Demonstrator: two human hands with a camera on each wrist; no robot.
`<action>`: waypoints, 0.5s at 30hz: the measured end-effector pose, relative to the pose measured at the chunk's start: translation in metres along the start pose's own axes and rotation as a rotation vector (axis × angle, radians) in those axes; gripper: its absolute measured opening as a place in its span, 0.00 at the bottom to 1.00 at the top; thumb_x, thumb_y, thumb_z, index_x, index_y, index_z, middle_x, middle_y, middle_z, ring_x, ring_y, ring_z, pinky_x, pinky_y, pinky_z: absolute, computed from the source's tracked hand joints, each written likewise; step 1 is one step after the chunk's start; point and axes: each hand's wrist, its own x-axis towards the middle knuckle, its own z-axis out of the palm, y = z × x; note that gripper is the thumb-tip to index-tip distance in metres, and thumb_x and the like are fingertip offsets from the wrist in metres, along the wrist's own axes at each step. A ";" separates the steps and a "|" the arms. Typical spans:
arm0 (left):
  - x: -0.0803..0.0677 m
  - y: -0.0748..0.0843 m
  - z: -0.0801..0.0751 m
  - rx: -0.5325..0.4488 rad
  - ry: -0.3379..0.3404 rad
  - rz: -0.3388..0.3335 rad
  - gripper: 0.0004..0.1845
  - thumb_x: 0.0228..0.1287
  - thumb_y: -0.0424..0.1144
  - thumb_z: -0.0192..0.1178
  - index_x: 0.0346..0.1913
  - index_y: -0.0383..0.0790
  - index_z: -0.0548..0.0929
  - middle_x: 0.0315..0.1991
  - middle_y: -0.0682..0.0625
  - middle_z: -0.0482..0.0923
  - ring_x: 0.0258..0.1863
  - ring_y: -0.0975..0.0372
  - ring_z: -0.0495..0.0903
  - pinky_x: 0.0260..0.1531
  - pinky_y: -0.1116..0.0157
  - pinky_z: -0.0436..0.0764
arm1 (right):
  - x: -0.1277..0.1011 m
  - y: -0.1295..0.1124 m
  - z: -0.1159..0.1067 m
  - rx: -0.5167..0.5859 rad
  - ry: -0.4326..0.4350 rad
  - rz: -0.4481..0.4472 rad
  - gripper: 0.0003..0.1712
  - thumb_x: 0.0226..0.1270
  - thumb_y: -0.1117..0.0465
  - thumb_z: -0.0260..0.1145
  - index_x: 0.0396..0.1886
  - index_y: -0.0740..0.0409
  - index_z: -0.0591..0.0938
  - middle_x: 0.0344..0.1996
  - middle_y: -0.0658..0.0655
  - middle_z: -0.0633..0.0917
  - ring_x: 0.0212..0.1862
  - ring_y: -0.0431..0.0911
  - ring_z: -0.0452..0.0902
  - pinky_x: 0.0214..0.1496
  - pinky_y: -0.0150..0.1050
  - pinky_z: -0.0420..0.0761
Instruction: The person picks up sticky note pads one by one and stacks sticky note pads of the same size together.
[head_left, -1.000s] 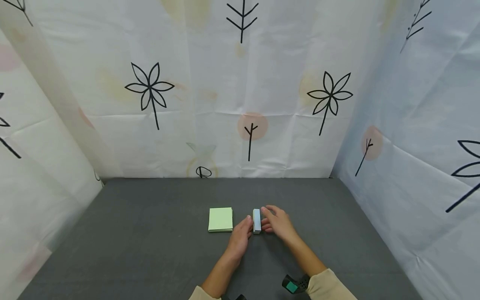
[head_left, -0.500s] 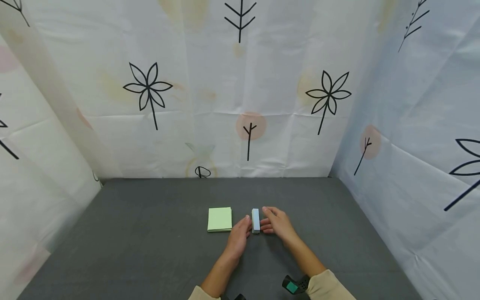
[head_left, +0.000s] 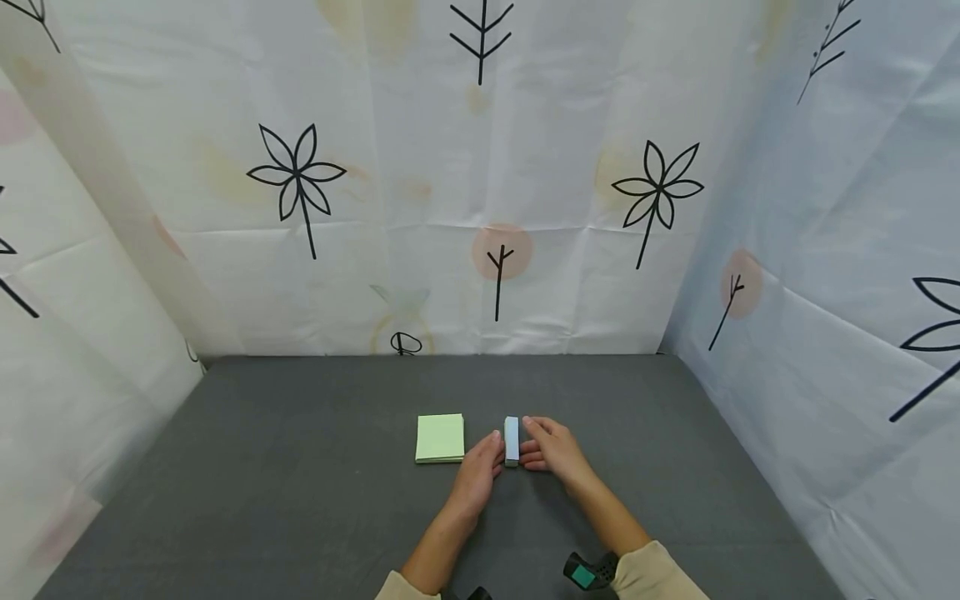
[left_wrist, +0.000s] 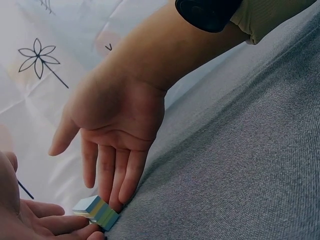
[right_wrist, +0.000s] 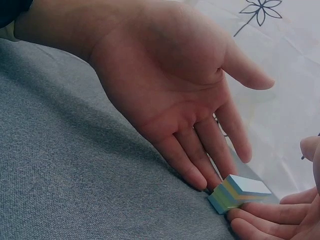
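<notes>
A narrow stack of small sticky notes [head_left: 512, 442], pale blue on top with yellow and green layers below, stands on the grey table between my two hands. On its left is my left hand [head_left: 474, 482], palm inward, fingers nearly straight and close against the stack. My right hand [head_left: 558, 454] faces it from the other side with extended, slightly bent fingers. In both wrist views, fingertips of both hands reach the sticky notes [right_wrist: 235, 194] or nearly so; exact contact is hard to tell. Neither thumb grips them. Left of the left hand lies a square pad of light green sticky notes [head_left: 440, 439].
Dark grey cloth covers the table [head_left: 300, 517]. White fabric walls [head_left: 420, 167] with black plant drawings enclose it at the back and both sides. A black wrist device [head_left: 590, 572] sits on the right forearm by the beige sleeve.
The right hand has shifted very slightly toward the person beside the stack. The left hand, the stack and the green pad stay nearly where they were.
</notes>
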 end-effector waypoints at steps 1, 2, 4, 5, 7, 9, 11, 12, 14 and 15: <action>0.000 0.000 0.000 0.003 -0.001 -0.001 0.34 0.80 0.49 0.38 0.68 0.17 0.58 0.64 0.26 0.66 0.64 0.40 0.67 0.61 0.46 0.68 | 0.000 0.000 0.000 -0.001 0.002 0.000 0.29 0.76 0.51 0.55 0.62 0.72 0.72 0.34 0.68 0.85 0.34 0.58 0.85 0.36 0.47 0.85; 0.000 0.000 0.000 0.006 0.000 -0.001 0.34 0.80 0.49 0.38 0.68 0.17 0.58 0.64 0.26 0.66 0.64 0.40 0.67 0.61 0.47 0.68 | 0.000 0.000 0.000 -0.003 0.003 -0.003 0.29 0.76 0.51 0.55 0.61 0.73 0.72 0.34 0.68 0.85 0.34 0.57 0.85 0.36 0.47 0.85; 0.000 0.001 0.000 0.008 -0.001 -0.001 0.34 0.80 0.49 0.37 0.68 0.17 0.59 0.64 0.27 0.66 0.64 0.40 0.67 0.61 0.47 0.68 | 0.000 0.000 -0.001 -0.001 0.008 -0.013 0.30 0.76 0.50 0.55 0.61 0.73 0.72 0.34 0.68 0.85 0.34 0.57 0.85 0.36 0.47 0.85; -0.001 0.002 0.000 0.008 -0.001 -0.002 0.34 0.80 0.49 0.37 0.68 0.17 0.59 0.64 0.27 0.66 0.64 0.40 0.67 0.61 0.47 0.68 | 0.000 0.000 -0.001 0.006 0.010 -0.017 0.30 0.76 0.50 0.55 0.61 0.74 0.72 0.34 0.69 0.85 0.34 0.58 0.85 0.37 0.47 0.85; -0.001 0.003 0.000 0.005 -0.001 0.000 0.33 0.80 0.49 0.37 0.68 0.18 0.59 0.65 0.28 0.65 0.65 0.40 0.66 0.61 0.46 0.68 | -0.001 0.000 -0.001 0.018 0.014 -0.030 0.30 0.76 0.50 0.55 0.61 0.75 0.72 0.36 0.71 0.85 0.36 0.59 0.84 0.38 0.48 0.84; -0.002 0.005 0.000 0.006 -0.001 0.001 0.33 0.80 0.49 0.37 0.68 0.18 0.60 0.65 0.28 0.65 0.65 0.40 0.66 0.61 0.46 0.67 | -0.001 0.000 -0.001 0.032 0.018 -0.044 0.31 0.76 0.50 0.55 0.61 0.75 0.71 0.38 0.72 0.84 0.38 0.60 0.84 0.39 0.49 0.84; -0.002 0.006 -0.001 0.005 -0.004 -0.002 0.34 0.80 0.50 0.37 0.68 0.19 0.60 0.66 0.29 0.65 0.65 0.41 0.66 0.62 0.46 0.67 | 0.000 0.000 -0.001 0.038 0.020 -0.051 0.31 0.76 0.50 0.55 0.61 0.75 0.71 0.41 0.73 0.84 0.41 0.61 0.84 0.41 0.50 0.84; -0.002 0.006 -0.001 0.005 -0.008 -0.002 0.33 0.80 0.50 0.37 0.69 0.19 0.60 0.66 0.29 0.64 0.65 0.41 0.66 0.62 0.46 0.67 | 0.000 0.000 -0.001 0.038 0.021 -0.052 0.31 0.76 0.50 0.55 0.62 0.75 0.70 0.42 0.73 0.84 0.42 0.61 0.84 0.41 0.49 0.84; -0.001 0.006 -0.001 0.004 -0.020 -0.006 0.33 0.80 0.49 0.36 0.69 0.20 0.59 0.66 0.29 0.64 0.66 0.41 0.65 0.62 0.46 0.66 | 0.000 0.001 -0.001 0.038 0.020 -0.054 0.32 0.76 0.49 0.54 0.62 0.75 0.70 0.43 0.73 0.83 0.43 0.61 0.83 0.42 0.49 0.84; -0.001 0.006 -0.001 -0.002 -0.026 -0.007 0.33 0.80 0.49 0.35 0.69 0.20 0.59 0.67 0.29 0.64 0.66 0.41 0.65 0.62 0.46 0.66 | 0.000 0.001 -0.001 0.036 0.020 -0.054 0.32 0.76 0.49 0.54 0.62 0.74 0.70 0.44 0.72 0.83 0.44 0.61 0.83 0.43 0.48 0.84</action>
